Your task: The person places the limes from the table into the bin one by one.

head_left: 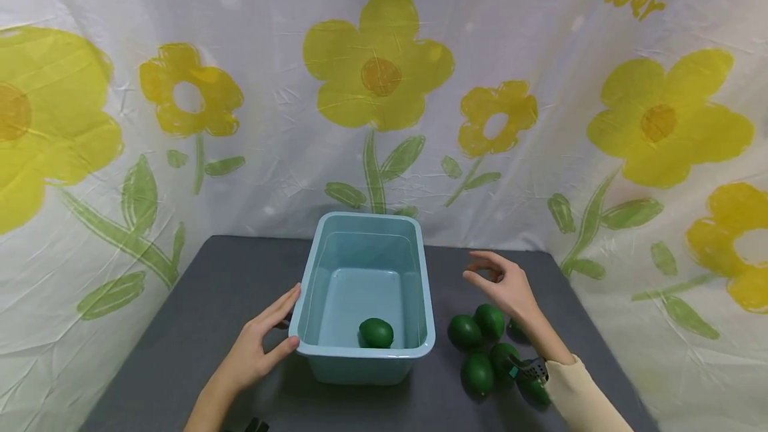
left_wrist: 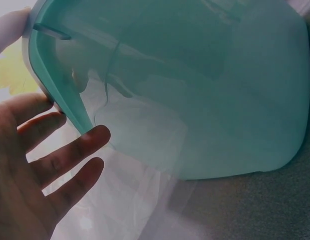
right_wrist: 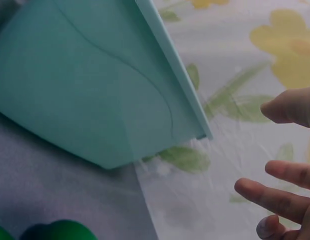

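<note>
Touching the light-blue plastic basin (head_left: 363, 353), the left hand (head_left: 257, 345) had straight, spread fingers while the right hand (head_left: 503, 284), thumb and fingers parted, hovered near limes (head_left: 477, 373).

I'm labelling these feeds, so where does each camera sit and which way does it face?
Head: on the person's head, facing forward and down at the blue bin and green fruits; both the left hand and right hand show.
Left wrist: on that wrist, facing the bin's outside; left palm, thumb and fingers show.
Right wrist: on that wrist, facing the bin's outside and flowered cloth; right fingers show at the right edge.
Shared: head and right wrist both show bin, fruits, cloth and right hand.
</note>
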A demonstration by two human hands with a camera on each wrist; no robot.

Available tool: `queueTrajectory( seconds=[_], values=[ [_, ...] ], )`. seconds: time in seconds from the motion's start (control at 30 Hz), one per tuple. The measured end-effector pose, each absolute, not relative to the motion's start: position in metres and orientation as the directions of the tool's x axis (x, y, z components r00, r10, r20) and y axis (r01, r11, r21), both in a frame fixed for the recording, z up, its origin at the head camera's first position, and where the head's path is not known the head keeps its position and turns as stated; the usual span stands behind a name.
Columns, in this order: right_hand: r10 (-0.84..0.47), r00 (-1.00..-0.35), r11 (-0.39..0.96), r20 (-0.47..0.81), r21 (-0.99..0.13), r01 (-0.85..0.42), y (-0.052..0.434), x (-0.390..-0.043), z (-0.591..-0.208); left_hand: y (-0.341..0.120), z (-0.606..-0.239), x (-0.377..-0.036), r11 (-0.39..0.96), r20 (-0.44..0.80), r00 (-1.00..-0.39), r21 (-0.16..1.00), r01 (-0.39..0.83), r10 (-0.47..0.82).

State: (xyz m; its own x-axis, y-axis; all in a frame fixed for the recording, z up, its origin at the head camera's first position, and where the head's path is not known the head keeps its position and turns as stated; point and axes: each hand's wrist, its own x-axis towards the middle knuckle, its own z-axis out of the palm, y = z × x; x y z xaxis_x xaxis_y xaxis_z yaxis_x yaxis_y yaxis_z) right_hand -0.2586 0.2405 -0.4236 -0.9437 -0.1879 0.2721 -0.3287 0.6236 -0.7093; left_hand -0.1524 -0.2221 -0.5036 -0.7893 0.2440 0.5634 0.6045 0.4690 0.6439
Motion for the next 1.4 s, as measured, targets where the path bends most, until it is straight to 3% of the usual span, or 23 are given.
queueTrajectory(
  seconds=[0.77,1.17,1.4],
  values=[
    [-0.013,-0.984,0.683,0.178,-0.717,-0.139,0.306,-0.235,-0.45,-0.224,-0.507,-0.153,0.493,0.54,-0.803,0.643,0.586,0.251],
    [0.086,-0.974,0.755,0.209,-0.651,-0.073,0.344,-0.241,-0.47,-0.224,-0.506,-0.152,0.459,0.578,-0.773,0.63,0.626,0.26],
    [0.059,-0.986,0.82,0.155,-0.572,-0.041,0.364,-0.242,-0.489,-0.223,-0.504,-0.152,0.455,0.579,-0.771,0.63,0.629,0.265]
  ],
)
